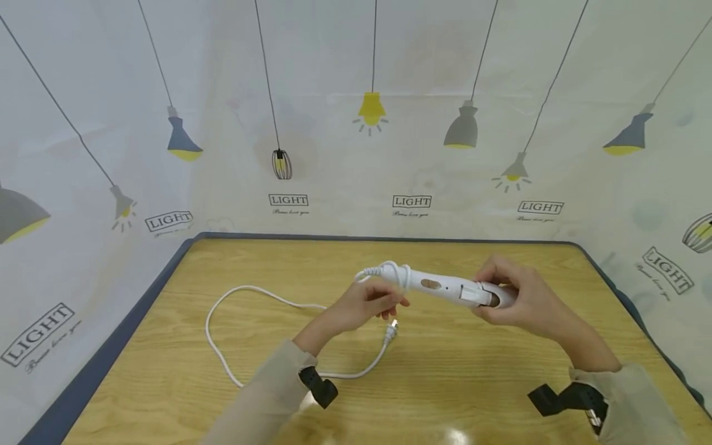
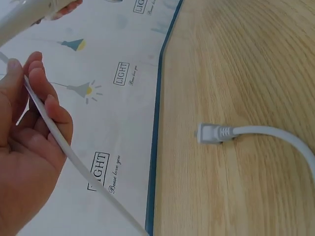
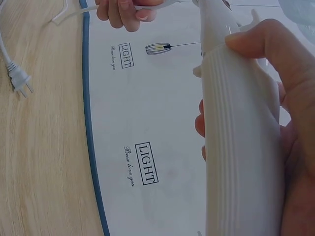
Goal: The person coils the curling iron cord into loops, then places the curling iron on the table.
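A screened-off tabletop booth, though in what building cannot be told: pale sheeting (image 1: 339,167) printed with pendant lamps (image 1: 372,109) and boxed "LIGHT" lettering (image 1: 411,201) stands behind the wood-grain surface (image 1: 456,358) and along the surface's left and right sides.

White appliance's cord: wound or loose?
Partly wound. The cord loops round one end of the white appliance, the left hand pinches it, and a long stretch lies loosely curved on the table, plug at its end.
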### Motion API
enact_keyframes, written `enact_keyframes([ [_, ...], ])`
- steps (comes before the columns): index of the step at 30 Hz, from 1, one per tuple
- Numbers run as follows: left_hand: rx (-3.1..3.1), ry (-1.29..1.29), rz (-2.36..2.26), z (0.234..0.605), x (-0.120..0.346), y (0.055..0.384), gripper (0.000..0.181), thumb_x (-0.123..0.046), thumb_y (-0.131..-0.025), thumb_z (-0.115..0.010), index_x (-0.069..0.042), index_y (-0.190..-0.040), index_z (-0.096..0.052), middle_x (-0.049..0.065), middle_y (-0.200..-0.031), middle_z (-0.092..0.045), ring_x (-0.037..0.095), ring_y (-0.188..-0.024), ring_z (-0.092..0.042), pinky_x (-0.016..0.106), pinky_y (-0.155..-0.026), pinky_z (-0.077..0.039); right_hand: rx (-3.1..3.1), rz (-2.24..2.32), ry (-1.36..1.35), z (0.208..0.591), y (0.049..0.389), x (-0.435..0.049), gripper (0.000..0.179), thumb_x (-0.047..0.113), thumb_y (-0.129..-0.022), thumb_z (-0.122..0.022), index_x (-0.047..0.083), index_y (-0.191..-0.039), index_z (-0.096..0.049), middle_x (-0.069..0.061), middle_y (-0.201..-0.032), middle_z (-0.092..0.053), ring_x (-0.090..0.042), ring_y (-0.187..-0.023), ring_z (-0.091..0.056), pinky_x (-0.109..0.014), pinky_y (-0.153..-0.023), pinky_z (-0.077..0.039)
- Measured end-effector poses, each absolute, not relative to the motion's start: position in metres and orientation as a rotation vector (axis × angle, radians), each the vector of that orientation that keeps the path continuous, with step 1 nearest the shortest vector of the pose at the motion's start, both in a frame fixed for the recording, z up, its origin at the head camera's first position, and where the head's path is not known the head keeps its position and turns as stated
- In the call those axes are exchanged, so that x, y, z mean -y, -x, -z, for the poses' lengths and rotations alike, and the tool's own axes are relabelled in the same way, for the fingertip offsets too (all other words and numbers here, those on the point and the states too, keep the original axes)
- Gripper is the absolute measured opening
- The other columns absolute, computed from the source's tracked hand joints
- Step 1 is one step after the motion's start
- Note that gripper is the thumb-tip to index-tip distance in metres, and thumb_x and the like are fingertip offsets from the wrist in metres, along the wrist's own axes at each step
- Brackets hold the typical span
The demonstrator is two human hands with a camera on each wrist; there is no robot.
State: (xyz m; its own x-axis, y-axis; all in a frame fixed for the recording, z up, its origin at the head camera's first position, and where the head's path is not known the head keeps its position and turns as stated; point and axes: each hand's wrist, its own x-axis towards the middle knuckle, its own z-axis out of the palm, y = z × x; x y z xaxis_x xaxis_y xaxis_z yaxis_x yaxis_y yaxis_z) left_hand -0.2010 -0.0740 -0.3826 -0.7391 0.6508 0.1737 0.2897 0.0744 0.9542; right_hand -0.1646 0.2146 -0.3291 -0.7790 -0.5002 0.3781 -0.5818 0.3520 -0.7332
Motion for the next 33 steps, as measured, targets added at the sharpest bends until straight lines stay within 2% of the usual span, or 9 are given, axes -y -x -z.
enact_keyframes([
  [3, -2.052, -0.992, -1.657, 0.384, 0.079, 0.205, 0.018, -0.005, -0.094, -0.050, 0.005, -0.101, -0.063, 0.014, -0.090, -0.064, 0.010, -0.071, -0.053, 0.025, -0.064, -0.046, 2.494, -1.465, -1.035, 0.330, 0.162, -0.217, 0.034, -0.006, -0.072, -0.072, 0.014, -0.096, -0.057, -0.003, -0.088, -0.055, -0.015, -0.068, -0.055, -0.029, -0.050, -0.047],
  [6, -2.083, -1.034, -1.601, 0.384, 0.083, 0.211, 0.017, -0.005, -0.093, -0.052, 0.006, -0.099, -0.063, 0.016, -0.094, -0.065, 0.009, -0.070, -0.052, 0.028, -0.064, -0.047, 2.483, -1.482, -1.061, 0.329, 0.161, -0.220, 0.035, -0.007, -0.073, -0.071, 0.014, -0.097, -0.058, -0.002, -0.089, -0.054, -0.015, -0.069, -0.054, -0.029, -0.052, -0.047],
  [13, -2.196, -0.952, -1.431, 0.383, 0.097, 0.225, 0.014, -0.012, -0.087, -0.063, 0.001, -0.084, -0.067, -0.001, -0.072, -0.063, 0.011, -0.056, -0.047, 0.027, -0.054, -0.043, 2.485, -1.485, -1.138, 0.326, 0.158, -0.219, 0.036, -0.007, -0.073, -0.071, 0.016, -0.099, -0.059, -0.001, -0.090, -0.055, -0.016, -0.068, -0.055, -0.029, -0.054, -0.047],
  [16, -2.202, -0.969, -1.401, 0.381, 0.101, 0.233, 0.011, -0.008, -0.085, -0.064, 0.002, -0.081, -0.066, -0.001, -0.067, -0.060, 0.012, -0.053, -0.044, 0.026, -0.052, -0.040, 2.490, -1.498, -1.163, 0.325, 0.156, -0.216, 0.035, -0.006, -0.073, -0.071, 0.015, -0.099, -0.060, -0.002, -0.089, -0.056, -0.015, -0.068, -0.054, -0.029, -0.054, -0.047],
  [19, -2.177, -1.022, -1.364, 0.374, 0.103, 0.240, 0.010, -0.003, -0.087, -0.060, 0.005, -0.083, -0.065, -0.002, -0.071, -0.060, 0.012, -0.058, -0.046, 0.025, -0.056, -0.042, 2.504, -1.518, -1.187, 0.327, 0.156, -0.214, 0.036, -0.005, -0.071, -0.072, 0.016, -0.097, -0.058, -0.002, -0.087, -0.057, -0.015, -0.067, -0.054, -0.029, -0.054, -0.047],
  [23, -2.160, -1.061, -1.275, 0.359, 0.106, 0.245, 0.014, -0.004, -0.091, -0.054, 0.002, -0.091, -0.067, 0.004, -0.081, -0.063, 0.011, -0.068, -0.052, 0.028, -0.065, -0.047, 2.506, -1.556, -1.241, 0.331, 0.156, -0.211, 0.037, -0.005, -0.070, -0.073, 0.015, -0.096, -0.057, -0.002, -0.086, -0.058, -0.014, -0.068, -0.055, -0.029, -0.053, -0.048],
  [26, -2.177, -1.082, -1.214, 0.349, 0.109, 0.247, 0.014, -0.010, -0.092, -0.057, -0.002, -0.091, -0.067, 0.013, -0.081, -0.062, 0.013, -0.065, -0.051, 0.030, -0.063, -0.046, 2.491, -1.578, -1.304, 0.335, 0.156, -0.210, 0.037, -0.006, -0.069, -0.072, 0.014, -0.097, -0.057, -0.003, -0.086, -0.060, -0.013, -0.067, -0.055, -0.029, -0.052, -0.048],
  [28, -2.195, -1.074, -1.198, 0.343, 0.109, 0.246, 0.013, -0.014, -0.090, -0.060, -0.004, -0.089, -0.068, 0.014, -0.078, -0.061, 0.015, -0.063, -0.050, 0.027, -0.059, -0.045, 2.500, -1.587, -1.338, 0.337, 0.156, -0.208, 0.037, -0.005, -0.070, -0.072, 0.014, -0.097, -0.056, -0.003, -0.085, -0.060, -0.013, -0.066, -0.055, -0.029, -0.051, -0.048],
  [33, -2.280, -1.051, -1.214, 0.331, 0.108, 0.243, 0.010, -0.017, -0.083, -0.069, -0.008, -0.081, -0.071, 0.002, -0.068, -0.061, 0.018, -0.057, -0.048, 0.026, -0.053, -0.042, 2.570, -1.555, -1.382, 0.344, 0.155, -0.200, 0.033, 0.003, -0.072, -0.073, 0.017, -0.095, -0.055, -0.001, -0.085, -0.058, -0.011, -0.067, -0.055, -0.029, -0.052, -0.048],
])
